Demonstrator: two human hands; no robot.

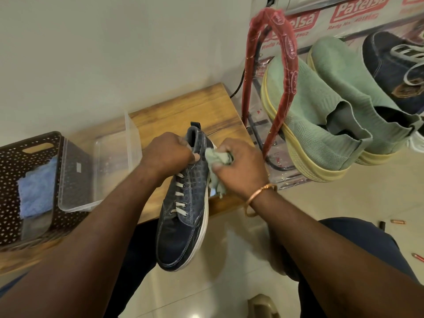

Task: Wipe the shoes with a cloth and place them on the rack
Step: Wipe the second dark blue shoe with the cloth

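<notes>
A dark blue sneaker (pixel 183 216) with white laces and a white sole hangs in the air in the middle of the view, toe toward me. My left hand (pixel 167 152) grips it at the collar near the heel. My right hand (pixel 238 164) holds a crumpled pale green cloth (pixel 215 164) pressed against the sneaker's right side. At the upper right stands the rack (pixel 284 44), its frame wrapped in red plastic, carrying two green knit shoes (pixel 321 106) and another dark blue sneaker (pixel 394 65).
A low wooden table (pixel 174 111) lies behind the sneaker. On it sit a clear plastic box (pixel 101 171) and a dark perforated basket (pixel 13 180) with a blue cloth (pixel 36 189) inside. Light floor tiles and my knees are below.
</notes>
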